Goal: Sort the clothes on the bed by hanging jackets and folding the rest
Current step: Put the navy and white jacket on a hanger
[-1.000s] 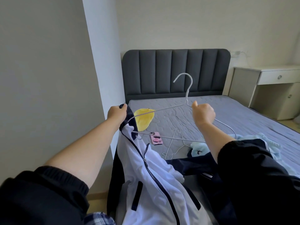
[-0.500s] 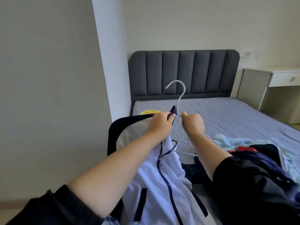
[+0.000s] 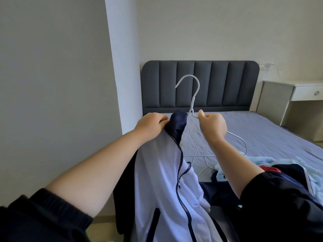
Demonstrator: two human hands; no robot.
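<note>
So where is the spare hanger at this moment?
In the head view, the spare hanger lies on the bed, just below the right hand, between the white jacket and the blue clothes.

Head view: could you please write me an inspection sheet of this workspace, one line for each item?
Surface: bed, grey quilted cover, bare at its far end.
Job's things: white jacket with navy collar, unzipped at the top, raised over the near bed edge; hanger, hook up, its left side under the collar, right side bare; spare hanger flat on the bed; light blue garment and dark garment heaped at the right.
Clutter: nothing seen.
Hands: left hand grips the jacket collar; right hand grips the hanger beside its neck.
Cables: thin white cable on the wall beside the headboard.
Surroundings: dark padded headboard, white desk with a drawer at the right, wall pillar at the left.
</note>
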